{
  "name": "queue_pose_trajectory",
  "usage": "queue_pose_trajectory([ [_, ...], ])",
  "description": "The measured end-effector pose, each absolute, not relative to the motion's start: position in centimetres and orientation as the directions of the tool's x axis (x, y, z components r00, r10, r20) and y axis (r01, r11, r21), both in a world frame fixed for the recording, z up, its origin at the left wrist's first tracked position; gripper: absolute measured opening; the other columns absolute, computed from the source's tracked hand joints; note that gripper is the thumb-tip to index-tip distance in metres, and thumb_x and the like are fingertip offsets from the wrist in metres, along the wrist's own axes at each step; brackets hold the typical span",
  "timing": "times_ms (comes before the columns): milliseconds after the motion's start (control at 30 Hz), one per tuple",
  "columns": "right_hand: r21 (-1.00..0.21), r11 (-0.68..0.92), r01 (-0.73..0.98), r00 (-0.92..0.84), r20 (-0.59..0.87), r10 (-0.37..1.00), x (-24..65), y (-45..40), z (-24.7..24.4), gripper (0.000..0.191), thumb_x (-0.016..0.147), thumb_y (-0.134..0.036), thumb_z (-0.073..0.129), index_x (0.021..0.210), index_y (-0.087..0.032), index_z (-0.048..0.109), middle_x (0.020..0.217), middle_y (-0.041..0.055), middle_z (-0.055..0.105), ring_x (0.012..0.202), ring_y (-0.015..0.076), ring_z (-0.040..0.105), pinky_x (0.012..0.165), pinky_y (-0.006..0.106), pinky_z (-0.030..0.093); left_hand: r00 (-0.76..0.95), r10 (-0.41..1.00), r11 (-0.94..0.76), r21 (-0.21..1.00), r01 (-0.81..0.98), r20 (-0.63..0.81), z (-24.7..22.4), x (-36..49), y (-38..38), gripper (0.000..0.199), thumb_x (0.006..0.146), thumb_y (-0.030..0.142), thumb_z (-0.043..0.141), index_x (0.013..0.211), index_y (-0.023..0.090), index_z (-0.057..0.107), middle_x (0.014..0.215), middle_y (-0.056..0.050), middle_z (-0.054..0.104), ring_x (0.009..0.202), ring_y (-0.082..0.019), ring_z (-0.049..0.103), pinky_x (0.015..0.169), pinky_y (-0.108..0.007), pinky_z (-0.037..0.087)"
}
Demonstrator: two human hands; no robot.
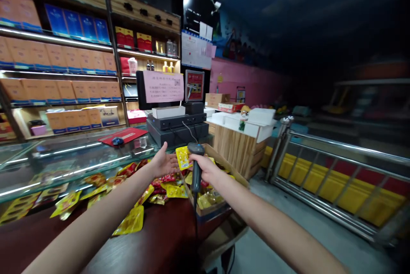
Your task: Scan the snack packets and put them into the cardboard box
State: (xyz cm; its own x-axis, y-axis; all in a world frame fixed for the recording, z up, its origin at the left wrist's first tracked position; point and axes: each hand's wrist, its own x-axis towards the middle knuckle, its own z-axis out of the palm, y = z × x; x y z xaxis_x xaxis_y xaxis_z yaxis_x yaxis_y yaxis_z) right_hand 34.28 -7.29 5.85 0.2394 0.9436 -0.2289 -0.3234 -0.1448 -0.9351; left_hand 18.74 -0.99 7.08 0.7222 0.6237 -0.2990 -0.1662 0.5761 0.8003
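My right hand (205, 167) is wrapped round the handle of a dark grey barcode scanner (197, 171), whose head points away from me. My left hand (164, 163) is open, its thumb raised and fingers stretched toward the scanner. Between the left fingertips and the scanner head is a yellow snack packet (183, 157); what supports it I cannot make out. Under the scanner stands an open cardboard box (206, 212) holding several yellow packets (209, 199). Left of the box, red and yellow snack packets (130, 221) lie in a loose pile on the dark red counter (150, 240).
A glass display case (80, 158) runs along the left, with a mouse (118, 141) on a red mat. Behind the box stands a cash drawer (173, 133) below a monitor (141, 94). Shelves of boxed goods (73, 58) line the wall. A metal railing (329, 184) is at right.
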Motion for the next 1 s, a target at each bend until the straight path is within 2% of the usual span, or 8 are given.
queue_pose_trajectory([
  [167, -0.925, -0.13, -0.358, 0.367, -0.267, 0.891, 39.6, -8.6, 7.1, 0.006, 0.064, -0.012, 0.057, 0.068, -0.015, 0.053, 0.044, -0.0033, 0.05, 0.04, 0.0105, 0.048, 0.043, 0.023, 0.045, 0.711, 0.629, 0.525, 0.846, -0.09, -0.315, 7.3, 24.8, 0.6, 0.087, 0.073, 0.077, 0.023, 0.12, 0.009, 0.048, 0.13, -0.023, 0.047, 0.123, -0.03, 0.044, 0.084, -0.037, 0.047],
  [300, -0.908, -0.154, -0.389, 0.386, -0.312, 0.868, 41.3, -9.5, 6.9, 0.006, 0.065, -0.011, 0.054, 0.063, -0.015, 0.05, 0.045, -0.0014, 0.052, 0.043, 0.0112, 0.051, 0.046, 0.023, 0.046, 0.68, 0.64, 0.542, 0.837, -0.069, -0.358, 6.1, 24.8, 1.8, 0.089, 0.07, 0.079, 0.026, 0.122, 0.011, 0.046, 0.135, -0.024, 0.041, 0.128, -0.032, 0.037, 0.084, -0.041, 0.047],
  [433, -0.9, -0.179, -0.397, 0.349, -0.329, 0.878, 40.1, -9.3, 6.0, 0.009, 0.065, -0.012, 0.055, 0.061, -0.017, 0.049, 0.043, -0.0039, 0.048, 0.04, 0.0091, 0.046, 0.043, 0.021, 0.043, 0.663, 0.649, 0.557, 0.827, -0.08, -0.373, 5.4, 20.7, 2.2, 0.085, 0.071, 0.077, 0.03, 0.119, 0.01, 0.048, 0.134, -0.025, 0.041, 0.129, -0.033, 0.035, 0.086, -0.043, 0.046],
  [567, -0.907, -0.197, -0.371, 0.269, -0.308, 0.912, 36.1, -8.5, 4.8, 0.008, 0.063, -0.013, 0.059, 0.061, -0.016, 0.051, 0.044, -0.0056, 0.047, 0.039, 0.007, 0.041, 0.04, 0.019, 0.035, 0.649, 0.656, 0.592, 0.796, -0.125, -0.386, 5.0, 13.8, 0.5, 0.08, 0.074, 0.074, 0.032, 0.117, 0.009, 0.049, 0.126, -0.023, 0.048, 0.12, -0.031, 0.045, 0.088, -0.043, 0.046],
  [667, -0.907, -0.232, -0.352, 0.166, -0.304, 0.938, 32.0, -8.1, 3.4, 0.007, 0.062, -0.012, 0.059, 0.062, -0.015, 0.053, 0.047, -0.0048, 0.049, 0.042, 0.0067, 0.043, 0.044, 0.019, 0.038, 0.63, 0.689, 0.585, 0.789, -0.19, -0.359, 3.7, 7.8, -2.0, 0.072, 0.076, 0.07, 0.037, 0.113, 0.011, 0.053, 0.12, -0.02, 0.054, 0.114, -0.029, 0.051, 0.087, -0.041, 0.047],
  [733, -0.901, -0.275, -0.335, 0.091, -0.321, 0.943, 29.1, -8.1, 2.2, 0.007, 0.062, -0.012, 0.059, 0.061, -0.015, 0.053, 0.048, -0.0043, 0.05, 0.044, 0.0071, 0.045, 0.048, 0.02, 0.041, 0.569, 0.74, 0.557, 0.802, -0.218, -0.359, 2.3, 4.0, -3.9, 0.067, 0.077, 0.067, 0.04, 0.113, 0.012, 0.054, 0.121, -0.018, 0.055, 0.114, -0.028, 0.052, 0.086, -0.039, 0.047],
  [833, -0.889, -0.352, -0.292, 0.005, -0.369, 0.929, 24.9, -8.4, -0.2, 0.009, 0.061, -0.011, 0.06, 0.06, -0.015, 0.052, 0.047, -0.0042, 0.049, 0.044, 0.0079, 0.046, 0.049, 0.021, 0.042, 0.342, 0.854, 0.464, 0.871, -0.16, -0.392, -0.3, -0.6, -6.0, 0.059, 0.077, 0.061, 0.049, 0.114, 0.015, 0.055, 0.123, -0.015, 0.056, 0.115, -0.027, 0.051, 0.082, -0.035, 0.048],
  [1000, -0.888, -0.413, -0.202, -0.01, -0.42, 0.908, 19.7, -9.6, -3.9, 0.009, 0.056, -0.008, 0.059, 0.057, -0.015, 0.053, 0.042, -0.0053, 0.045, 0.039, 0.0076, 0.041, 0.042, 0.02, 0.034, 0.036, 0.942, 0.335, 0.941, -0.051, -0.333, -4.7, -3.6, -7.7, 0.046, 0.075, 0.047, 0.062, 0.109, 0.017, 0.06, 0.124, -0.014, 0.056, 0.116, -0.025, 0.05, 0.078, -0.03, 0.048],
])
